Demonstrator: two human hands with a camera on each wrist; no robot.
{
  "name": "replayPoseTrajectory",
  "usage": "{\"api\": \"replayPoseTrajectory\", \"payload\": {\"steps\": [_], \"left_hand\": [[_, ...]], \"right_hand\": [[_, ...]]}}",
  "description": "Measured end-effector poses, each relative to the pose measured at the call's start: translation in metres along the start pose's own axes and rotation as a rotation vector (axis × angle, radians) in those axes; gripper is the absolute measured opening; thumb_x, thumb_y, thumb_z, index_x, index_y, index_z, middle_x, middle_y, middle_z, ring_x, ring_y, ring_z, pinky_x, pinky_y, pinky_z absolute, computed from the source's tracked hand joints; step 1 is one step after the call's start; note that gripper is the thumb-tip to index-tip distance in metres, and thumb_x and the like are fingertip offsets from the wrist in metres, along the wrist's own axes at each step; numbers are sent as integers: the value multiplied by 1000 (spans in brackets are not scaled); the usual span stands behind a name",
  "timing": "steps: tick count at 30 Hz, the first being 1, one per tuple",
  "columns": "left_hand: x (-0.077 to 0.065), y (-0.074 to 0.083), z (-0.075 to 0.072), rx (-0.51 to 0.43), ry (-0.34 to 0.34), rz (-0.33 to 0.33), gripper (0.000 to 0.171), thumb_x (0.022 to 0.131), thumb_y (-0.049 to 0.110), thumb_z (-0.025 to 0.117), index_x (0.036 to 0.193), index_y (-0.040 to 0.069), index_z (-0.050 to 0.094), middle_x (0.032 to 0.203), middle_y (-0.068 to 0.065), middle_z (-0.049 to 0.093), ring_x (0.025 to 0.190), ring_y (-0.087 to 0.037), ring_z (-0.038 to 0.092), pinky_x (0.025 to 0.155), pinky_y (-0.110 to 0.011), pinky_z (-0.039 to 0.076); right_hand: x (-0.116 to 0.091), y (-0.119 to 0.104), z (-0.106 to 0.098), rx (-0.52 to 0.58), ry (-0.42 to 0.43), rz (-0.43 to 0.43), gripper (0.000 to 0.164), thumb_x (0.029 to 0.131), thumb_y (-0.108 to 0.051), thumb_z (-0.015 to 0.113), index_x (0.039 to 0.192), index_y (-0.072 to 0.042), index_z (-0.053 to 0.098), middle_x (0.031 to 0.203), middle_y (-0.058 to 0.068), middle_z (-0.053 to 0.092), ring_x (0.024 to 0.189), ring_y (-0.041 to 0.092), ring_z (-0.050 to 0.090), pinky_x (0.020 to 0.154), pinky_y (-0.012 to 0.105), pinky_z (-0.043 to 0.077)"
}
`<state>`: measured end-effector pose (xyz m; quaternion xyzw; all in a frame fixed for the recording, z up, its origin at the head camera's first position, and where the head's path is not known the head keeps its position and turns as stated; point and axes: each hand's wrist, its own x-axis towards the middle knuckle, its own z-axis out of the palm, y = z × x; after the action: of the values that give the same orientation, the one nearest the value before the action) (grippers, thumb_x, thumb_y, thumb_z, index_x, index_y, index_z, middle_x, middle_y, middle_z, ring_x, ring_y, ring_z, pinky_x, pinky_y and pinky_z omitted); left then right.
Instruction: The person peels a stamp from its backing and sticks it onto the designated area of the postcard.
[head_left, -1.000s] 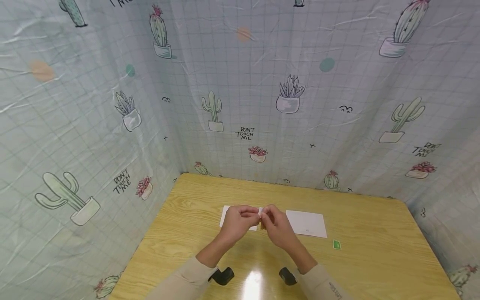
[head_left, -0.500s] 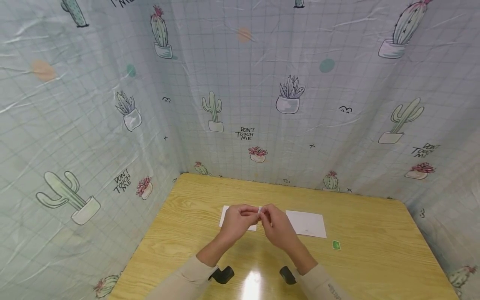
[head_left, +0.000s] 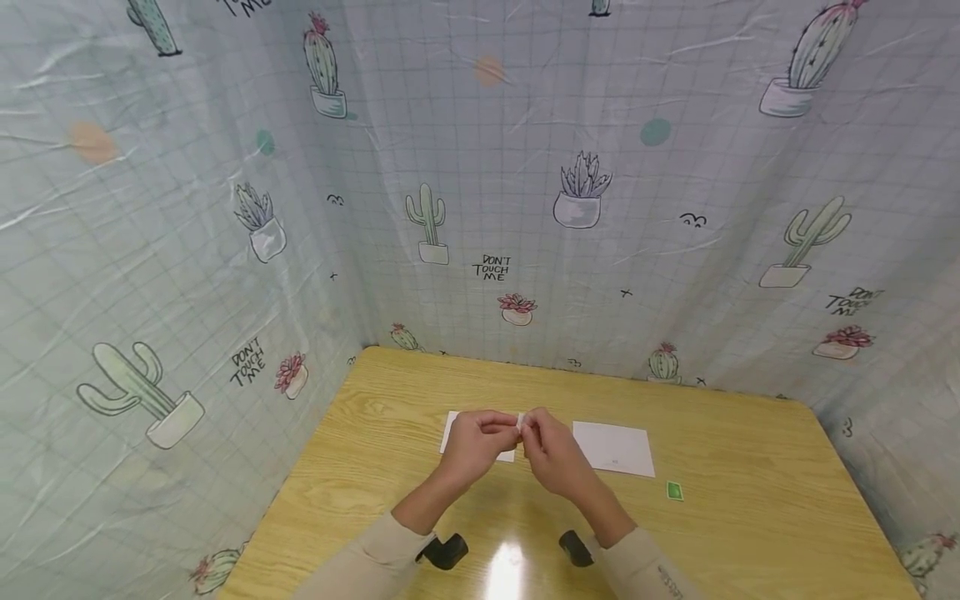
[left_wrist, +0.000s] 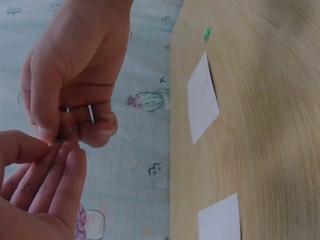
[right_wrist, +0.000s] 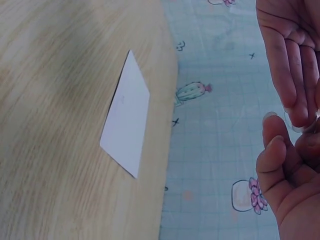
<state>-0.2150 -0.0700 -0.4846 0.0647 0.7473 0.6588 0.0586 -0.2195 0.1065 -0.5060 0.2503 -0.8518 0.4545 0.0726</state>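
In the head view my left hand (head_left: 474, 446) and right hand (head_left: 553, 450) meet fingertip to fingertip over the table. Between them shows a small pale piece (head_left: 521, 420), pinched from both sides. A clear, curved edge (right_wrist: 294, 126) of it peeks out in the right wrist view; fingers hide the rest, so I cannot tell what it is. The left wrist view has my right hand above, thumb against curled index finger, and my left thumb pressing its fingertips below. A white card (head_left: 482, 443) lies partly behind my left hand.
A second white card (head_left: 613, 448) with a small printed mark lies right of my hands. Beside its near corner is a small green, stamp-like piece (head_left: 675, 491) with a pale border. A cactus-print curtain (head_left: 517, 208) borders the wooden table (head_left: 735, 517) at the back and sides.
Both hands stay in nearly the same place. A brownish bit that showed below the fingertips one second ago is out of sight now. The cards and green piece have not moved.
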Motion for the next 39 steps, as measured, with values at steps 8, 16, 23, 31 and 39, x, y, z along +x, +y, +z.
{"api": "replayPoseTrajectory", "payload": {"steps": [8, 16, 23, 31, 39], "left_hand": [[0, -2, 0, -72, -13, -3, 26, 96, 13, 74, 116, -3, 77, 111, -22, 79, 101, -26, 79, 84, -31, 64], [-2, 1, 0, -100, -9, -9, 25, 96, 11, 73, 115, -5, 76, 109, -23, 79, 99, -25, 80, 84, -32, 65], [-2, 0, 0, -115, -9, -11, 25, 95, 11, 74, 115, -5, 76, 109, -23, 78, 98, -25, 80, 84, -31, 65], [-2, -1, -1, -117, -20, 5, 26, 96, 11, 74, 115, -6, 76, 111, -24, 78, 99, -25, 80, 84, -31, 64], [-1, -3, -3, -96, -31, 12, 25, 96, 12, 74, 114, -5, 76, 111, -23, 78, 101, -26, 79, 83, -31, 65]], "right_hand": [[0, 3, 2, 93, 23, -4, 10, 108, -6, 53, 98, -7, 54, 73, -3, 54, 60, 0, 44, 52, 22, 43], [0, 1, 2, 134, 26, 4, 11, 108, -5, 52, 97, -7, 54, 72, -3, 54, 61, 0, 48, 54, 22, 46], [0, 1, 1, 148, 20, 13, 12, 108, -6, 52, 97, -8, 54, 73, -4, 54, 62, 1, 49, 55, 23, 47], [0, 1, 1, 152, 19, 15, 11, 108, -6, 52, 97, -8, 54, 73, -2, 54, 62, 2, 49, 55, 22, 47], [0, 0, 2, 157, 20, 27, 11, 108, -5, 52, 97, -7, 54, 73, 4, 57, 64, 2, 50, 57, 22, 49]]}}
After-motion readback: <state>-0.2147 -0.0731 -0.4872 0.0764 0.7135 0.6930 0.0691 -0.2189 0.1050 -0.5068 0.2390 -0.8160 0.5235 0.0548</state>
